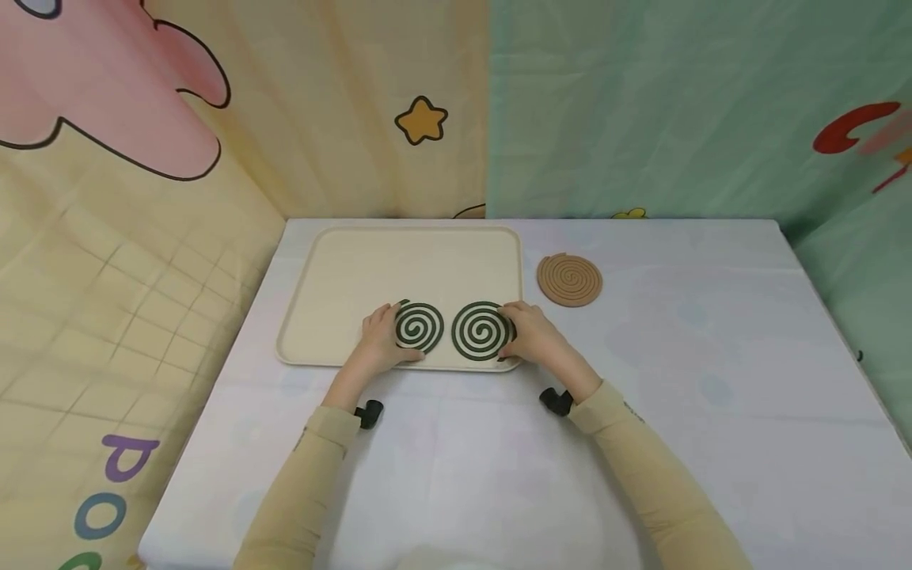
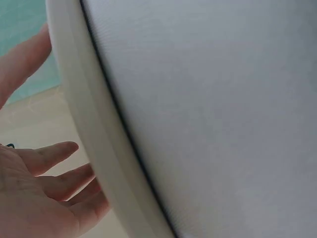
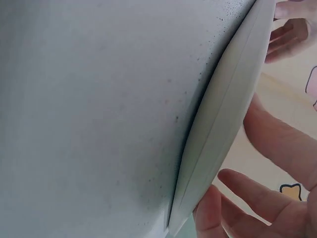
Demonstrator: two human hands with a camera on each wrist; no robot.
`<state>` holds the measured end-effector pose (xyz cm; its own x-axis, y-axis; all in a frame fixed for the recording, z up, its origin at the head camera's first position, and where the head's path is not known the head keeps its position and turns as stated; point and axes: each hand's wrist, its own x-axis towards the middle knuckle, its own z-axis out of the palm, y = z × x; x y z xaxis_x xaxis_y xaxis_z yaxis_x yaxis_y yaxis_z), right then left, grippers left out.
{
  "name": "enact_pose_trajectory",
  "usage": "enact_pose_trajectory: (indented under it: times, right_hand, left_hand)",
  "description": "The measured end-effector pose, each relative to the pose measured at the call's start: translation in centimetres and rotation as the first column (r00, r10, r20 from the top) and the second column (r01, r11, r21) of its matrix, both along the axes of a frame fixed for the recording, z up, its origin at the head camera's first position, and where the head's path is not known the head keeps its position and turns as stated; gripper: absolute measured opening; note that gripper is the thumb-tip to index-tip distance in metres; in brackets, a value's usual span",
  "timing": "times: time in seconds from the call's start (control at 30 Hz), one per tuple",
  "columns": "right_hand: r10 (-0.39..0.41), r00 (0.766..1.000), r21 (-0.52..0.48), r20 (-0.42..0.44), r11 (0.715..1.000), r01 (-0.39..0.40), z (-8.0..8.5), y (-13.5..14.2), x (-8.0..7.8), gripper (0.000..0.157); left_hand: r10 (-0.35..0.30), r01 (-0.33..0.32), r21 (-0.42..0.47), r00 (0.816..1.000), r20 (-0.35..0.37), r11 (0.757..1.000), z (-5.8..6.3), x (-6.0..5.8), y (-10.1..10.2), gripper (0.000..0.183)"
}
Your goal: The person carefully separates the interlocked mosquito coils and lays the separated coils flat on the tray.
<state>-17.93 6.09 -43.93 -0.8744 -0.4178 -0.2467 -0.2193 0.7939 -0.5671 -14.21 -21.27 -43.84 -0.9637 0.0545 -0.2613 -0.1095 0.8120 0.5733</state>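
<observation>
Two dark green spiral mosquito coils lie side by side along the front of a cream tray (image 1: 342, 293). My left hand (image 1: 380, 340) holds the left green coil (image 1: 415, 328) by its outer edge, fingers at the far left and thumb at the near side. At the other coil (image 1: 483, 331), my right hand (image 1: 534, 332) grips the right edge between fingers and thumb. In the wrist views the tray's raised rim (image 2: 89, 114) hides both coils; parts of the left hand (image 2: 39, 193) and right hand (image 3: 272, 193) show behind it.
A brown mosquito coil (image 1: 570, 279), tightly wound, lies on the white tablecloth (image 1: 712, 340) right of the tray. Printed curtains (image 1: 627, 111) hang behind the table and at its sides. A small black device (image 1: 556, 401) sits at each wrist.
</observation>
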Motion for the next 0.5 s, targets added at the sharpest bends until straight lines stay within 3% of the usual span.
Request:
enact_pose_trajectory:
  times: [0.13, 0.3, 0.4, 0.5]
  right_hand:
    - [-0.025, 0.999, -0.056, 0.03, 0.998, 0.026, 0.5, 0.7, -0.3, 0.073]
    - [-0.087, 0.995, -0.136, 0.05, 0.986, 0.093, 1.6, 2.5, -1.6, 0.064]
    - [-0.143, 0.988, -0.182, 0.057, 0.972, 0.151, 1.7, 4.2, -2.8, 0.059]
    - [-0.187, 0.981, -0.229, 0.056, 0.954, 0.195, 1.7, 5.7, -4.2, 0.055]
  left_hand:
    - [0.018, -0.017, 0.029, 1.0, -0.021, 0.999, 0.7, 0.0, -0.4, 0.093]
    - [0.074, -0.058, 0.142, 0.991, -0.112, 0.988, 1.8, -0.7, -0.2, 0.078]
    - [0.115, -0.071, 0.269, 0.982, -0.153, 0.96, 2.1, -1.6, 1.3, 0.066]
    - [0.151, -0.075, 0.396, 0.974, -0.167, 0.915, 2.4, -2.5, 3.5, 0.054]
